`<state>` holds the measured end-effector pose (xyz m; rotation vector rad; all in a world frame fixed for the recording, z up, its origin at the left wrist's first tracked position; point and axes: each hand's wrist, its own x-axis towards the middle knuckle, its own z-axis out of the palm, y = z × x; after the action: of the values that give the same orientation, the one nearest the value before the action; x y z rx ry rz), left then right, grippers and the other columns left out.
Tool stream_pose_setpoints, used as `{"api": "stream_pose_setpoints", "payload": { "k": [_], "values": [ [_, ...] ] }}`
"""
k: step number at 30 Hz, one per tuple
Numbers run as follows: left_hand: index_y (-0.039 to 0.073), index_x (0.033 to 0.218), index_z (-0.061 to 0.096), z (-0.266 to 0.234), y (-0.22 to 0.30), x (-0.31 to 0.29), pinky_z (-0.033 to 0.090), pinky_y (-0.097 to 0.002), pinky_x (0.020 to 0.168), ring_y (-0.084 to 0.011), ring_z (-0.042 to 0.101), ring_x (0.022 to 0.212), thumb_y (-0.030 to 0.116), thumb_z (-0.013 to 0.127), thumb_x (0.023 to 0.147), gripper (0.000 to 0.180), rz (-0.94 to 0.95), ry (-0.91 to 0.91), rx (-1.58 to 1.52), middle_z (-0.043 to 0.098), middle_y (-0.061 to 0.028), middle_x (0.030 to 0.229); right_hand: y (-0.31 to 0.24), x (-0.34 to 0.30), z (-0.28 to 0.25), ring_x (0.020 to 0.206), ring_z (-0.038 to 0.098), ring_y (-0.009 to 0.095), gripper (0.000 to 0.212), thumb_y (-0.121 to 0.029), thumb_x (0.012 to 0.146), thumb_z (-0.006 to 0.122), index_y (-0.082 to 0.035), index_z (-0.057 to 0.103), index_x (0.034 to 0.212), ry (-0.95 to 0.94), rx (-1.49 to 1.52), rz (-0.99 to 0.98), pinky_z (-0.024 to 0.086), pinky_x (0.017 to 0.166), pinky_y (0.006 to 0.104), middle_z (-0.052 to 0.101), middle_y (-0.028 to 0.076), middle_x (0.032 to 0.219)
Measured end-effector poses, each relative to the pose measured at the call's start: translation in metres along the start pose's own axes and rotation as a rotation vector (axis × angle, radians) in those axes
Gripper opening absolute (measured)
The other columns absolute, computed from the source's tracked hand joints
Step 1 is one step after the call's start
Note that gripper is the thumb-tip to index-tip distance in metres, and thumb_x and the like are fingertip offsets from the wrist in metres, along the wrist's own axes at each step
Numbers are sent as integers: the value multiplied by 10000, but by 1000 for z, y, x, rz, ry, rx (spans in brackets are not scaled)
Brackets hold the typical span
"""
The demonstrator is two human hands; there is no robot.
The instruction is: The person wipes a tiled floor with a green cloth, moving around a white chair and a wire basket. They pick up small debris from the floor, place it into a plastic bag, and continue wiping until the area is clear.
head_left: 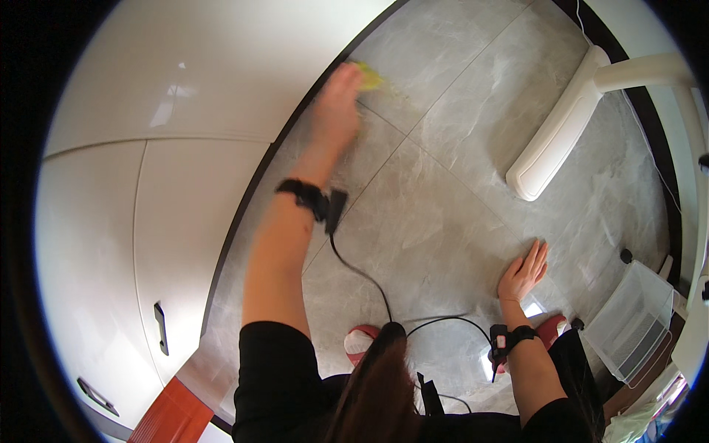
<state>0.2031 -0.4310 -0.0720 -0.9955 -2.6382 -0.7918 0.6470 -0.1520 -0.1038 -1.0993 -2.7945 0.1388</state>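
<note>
Dark hair (385,373) falls across the foreground as the blurred left hand (337,103) grips a yellow-green cloth (368,77) jutting right of its fingers beside the dark baseboard (303,111), the right hand (523,275), farther from it, flat and seemingly empty on gray tile (443,203).

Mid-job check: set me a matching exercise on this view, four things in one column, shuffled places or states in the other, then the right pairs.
Things
1. Yellow-green cloth-like piece
2. Bare right grip
3. Long white rounded furniture foot
4. Glossy orange-red flat panel

Places or states
A. Palm down on the grey marbled tile floor
B. Lower left of the view, beside the glossy white cabinet doors
C. At the fingers of the bare left grip, blurred
D. Upper right of the view, resting on the tiles

Pairs: 1-C; 2-A; 3-D; 4-B
</note>
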Motion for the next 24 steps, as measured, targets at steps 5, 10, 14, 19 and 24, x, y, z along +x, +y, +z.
{"api": "stream_pose_setpoints", "payload": {
  "k": [5, 10, 14, 19, 24],
  "values": [
    [126, 1442, 501, 35, -35, 3, 399, -361, 1133, -240, 435, 1397, 16, 539, 877, 577, -60, -50, 139, 482, -60, 1501, -1, 2, -2, 1494, 266, 316, 592, -179, 963, 448, -53, 356, 1533, -9, 4, -22, 143, 1207, 502, 310, 174, 1604],
    [112, 1429, 516, 53, 52, -33, 390, -377, 1137, -266, 458, 1381, -13, 528, 874, 569, 5, -292, -97, 492, -81, 1495, -1, -1, -3, 1494, 264, 325, 598, -182, 958, 447, -49, 353, 1533, -3, 5, -23, 143, 1206, 504, 308, 178, 1603],
    [67, 1286, 596, 67, 178, -120, 465, -425, 1038, -347, 569, 1227, 462, 445, 1003, 509, -60, -1025, -609, 627, -170, 1297, 0, -1, 1, 1499, 256, 315, 599, -186, 964, 438, -71, 342, 1544, -4, -9, -14, 143, 1206, 502, 294, 160, 1615],
    [73, 1216, 648, 65, 229, -213, 486, -406, 1017, -316, 595, 1206, 181, 560, 959, 292, 490, -422, -987, 642, -151, 1262, 4, -2, 3, 1501, 251, 313, 604, -177, 947, 451, -71, 358, 1534, 0, -4, -4, 137, 1211, 509, 298, 155, 1614],
    [13, 1437, 453, 42, 105, -130, 371, -428, 1133, -365, 417, 1388, 74, 520, 923, 522, -56, -52, -422, 421, -190, 1519, 5, -3, 1, 1499, 254, 320, 614, -165, 934, 470, -68, 361, 1531, -21, 9, -1, 135, 1208, 516, 295, 168, 1612]
  ]
}}
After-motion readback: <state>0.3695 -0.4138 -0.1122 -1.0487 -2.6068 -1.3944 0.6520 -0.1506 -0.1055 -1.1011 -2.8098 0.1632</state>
